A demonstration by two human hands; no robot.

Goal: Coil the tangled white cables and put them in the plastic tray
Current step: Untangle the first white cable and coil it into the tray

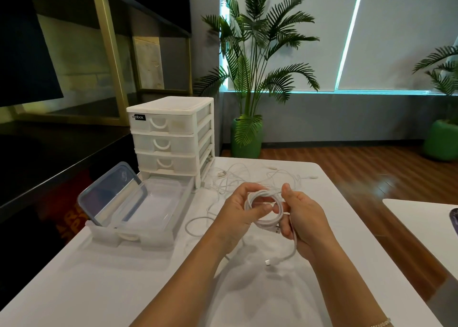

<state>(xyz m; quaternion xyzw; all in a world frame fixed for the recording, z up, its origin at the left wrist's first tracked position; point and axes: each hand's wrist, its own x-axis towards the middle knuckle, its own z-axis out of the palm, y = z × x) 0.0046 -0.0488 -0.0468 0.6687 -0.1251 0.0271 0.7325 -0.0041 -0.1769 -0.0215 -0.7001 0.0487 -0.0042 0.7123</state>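
Both hands hold a white cable coil (266, 221) above the white table. My left hand (238, 210) pinches the coil's left side and my right hand (303, 217) grips its right side. A loose tail with a plug (269, 261) hangs below my right hand. A tangle of thin white cables (238, 178) lies on the table behind the hands, and one loop (195, 225) lies left of my left wrist. The clear plastic tray (171, 217) sits at the left, pulled out of the drawer unit, with a lidded clear container (116, 197) inside it.
A white plastic drawer unit (173, 138) stands at the table's back left corner. The table edge (347, 202) runs along the right; a second white surface (421, 212) lies beyond it. Potted palms stand on the wooden floor behind.
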